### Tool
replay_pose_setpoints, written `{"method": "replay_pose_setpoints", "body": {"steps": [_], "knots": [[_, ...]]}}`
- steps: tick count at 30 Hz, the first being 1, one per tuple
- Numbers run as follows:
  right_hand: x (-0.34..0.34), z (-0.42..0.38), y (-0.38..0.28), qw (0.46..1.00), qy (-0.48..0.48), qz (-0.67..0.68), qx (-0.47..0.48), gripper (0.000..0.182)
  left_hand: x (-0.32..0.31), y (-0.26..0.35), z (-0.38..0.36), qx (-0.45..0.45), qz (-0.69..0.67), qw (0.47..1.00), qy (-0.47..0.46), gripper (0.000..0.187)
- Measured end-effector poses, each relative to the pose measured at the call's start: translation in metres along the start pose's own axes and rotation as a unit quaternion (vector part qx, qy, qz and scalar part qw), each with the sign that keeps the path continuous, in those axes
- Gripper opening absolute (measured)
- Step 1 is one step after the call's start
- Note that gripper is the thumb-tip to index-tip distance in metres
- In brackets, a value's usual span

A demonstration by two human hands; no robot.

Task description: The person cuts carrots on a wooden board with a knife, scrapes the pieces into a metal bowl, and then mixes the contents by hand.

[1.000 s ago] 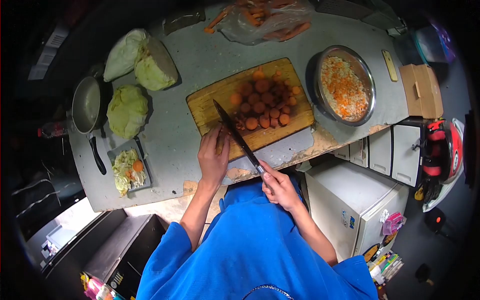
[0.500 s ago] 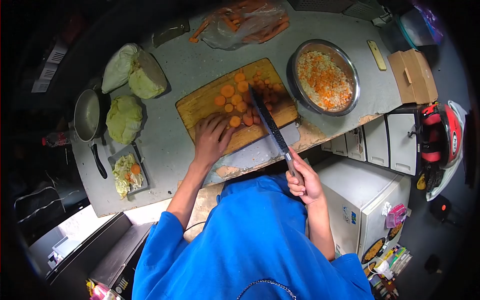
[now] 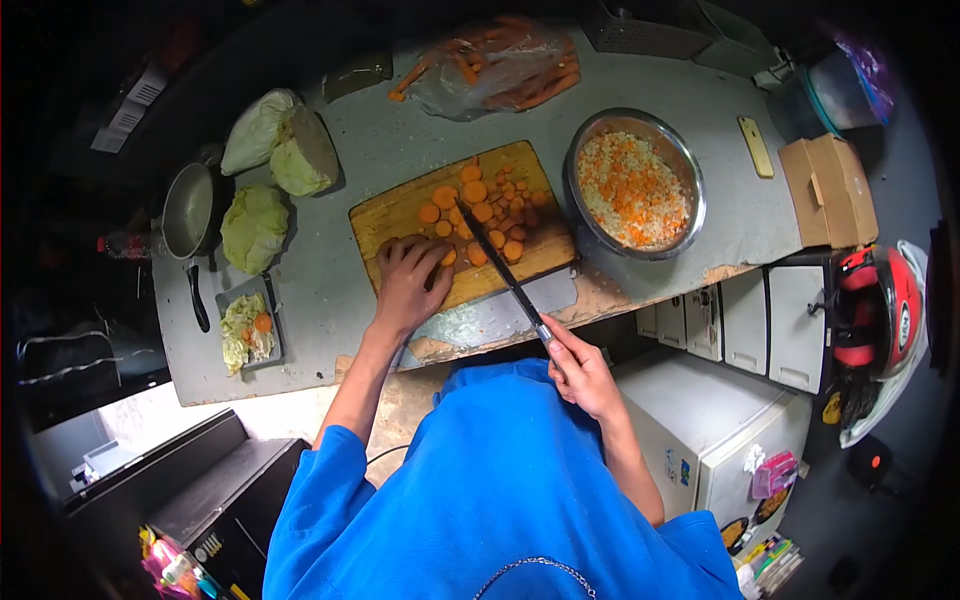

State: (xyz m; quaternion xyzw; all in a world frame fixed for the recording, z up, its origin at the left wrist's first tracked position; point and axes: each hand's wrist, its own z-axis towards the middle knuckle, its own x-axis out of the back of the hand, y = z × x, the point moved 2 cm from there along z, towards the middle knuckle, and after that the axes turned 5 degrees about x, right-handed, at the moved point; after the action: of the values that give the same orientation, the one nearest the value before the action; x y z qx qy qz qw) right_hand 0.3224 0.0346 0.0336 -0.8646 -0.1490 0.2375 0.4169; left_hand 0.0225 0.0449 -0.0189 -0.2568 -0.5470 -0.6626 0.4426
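My left hand (image 3: 408, 285) rests at the left end of the wooden cutting board (image 3: 375, 220), its fingers curled over a carrot (image 3: 447, 257) whose orange end shows beside the index finger. Most of that carrot is hidden beneath the fingers. In my right hand (image 3: 582, 372) is the handle of a long dark-bladed knife (image 3: 500, 262). The blade slants up and left across the board, its tip among the cut carrot slices (image 3: 472, 190). Several round slices and smaller pieces cover the board's middle and right.
A metal bowl (image 3: 697, 225) of chopped carrot and pale bits stands right of the board. Bagged carrots (image 3: 490, 70) lie behind. Cabbages (image 3: 253, 228), a pan (image 3: 190, 212) and a small tray (image 3: 275, 350) of scraps are left. A phone (image 3: 755, 147) and cardboard box (image 3: 825, 190) sit right.
The knife has swung left, its tip now nearer my left hand, and my right hand has moved left with it. The whole view has shifted slightly. My left hand stays over the carrot.
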Motion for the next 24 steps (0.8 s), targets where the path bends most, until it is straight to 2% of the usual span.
{"method": "replay_pose_setpoints", "body": {"steps": [4,8,10,11,13,14,15,17,18,20,24], "knots": [[0.017,0.007,0.0,0.991,-0.007,-0.12,0.066,0.049,0.004,0.011,-0.004,-0.025,0.028,0.999,-0.006,0.034],[0.025,0.012,-0.007,0.968,-0.039,-0.232,0.081,0.047,0.007,0.022,-0.024,0.018,0.03,0.999,0.0,0.037],[0.022,0.013,-0.009,0.959,-0.049,-0.266,0.082,0.047,0.004,0.032,-0.035,0.032,0.027,0.997,0.06,0.036],[0.02,0.014,-0.01,0.95,-0.046,-0.297,0.085,0.046,-0.002,0.035,-0.04,0.04,0.033,0.997,0.062,0.036],[0.017,0.016,-0.011,0.939,-0.062,-0.328,0.079,0.046,-0.014,0.036,-0.05,0.125,0.013,0.981,0.145,0.035],[0.016,0.017,-0.011,0.928,-0.069,-0.359,0.076,0.045,-0.019,0.037,-0.052,0.147,0.021,0.978,0.147,0.032],[0.016,0.019,-0.008,0.927,-0.075,-0.361,0.075,0.045,-0.022,0.038,-0.052,0.152,0.023,0.977,0.149,0.032],[0.015,0.022,-0.003,0.918,-0.071,-0.364,0.14,0.045,-0.027,0.041,-0.05,0.18,0.017,0.968,0.176,0.029],[0.013,0.021,-0.006,0.917,-0.075,-0.367,0.14,0.045,-0.028,0.043,-0.049,0.184,0.017,0.966,0.179,0.029],[0.012,0.02,-0.013,0.928,-0.072,-0.359,0.076,0.044,-0.029,0.047,-0.047,0.193,0.018,0.961,0.198,0.027],[0.018,0.023,-0.009,0.924,-0.071,-0.363,0.097,0.043,-0.035,0.046,-0.047,0.179,0.027,0.959,0.22,0.025]]}}
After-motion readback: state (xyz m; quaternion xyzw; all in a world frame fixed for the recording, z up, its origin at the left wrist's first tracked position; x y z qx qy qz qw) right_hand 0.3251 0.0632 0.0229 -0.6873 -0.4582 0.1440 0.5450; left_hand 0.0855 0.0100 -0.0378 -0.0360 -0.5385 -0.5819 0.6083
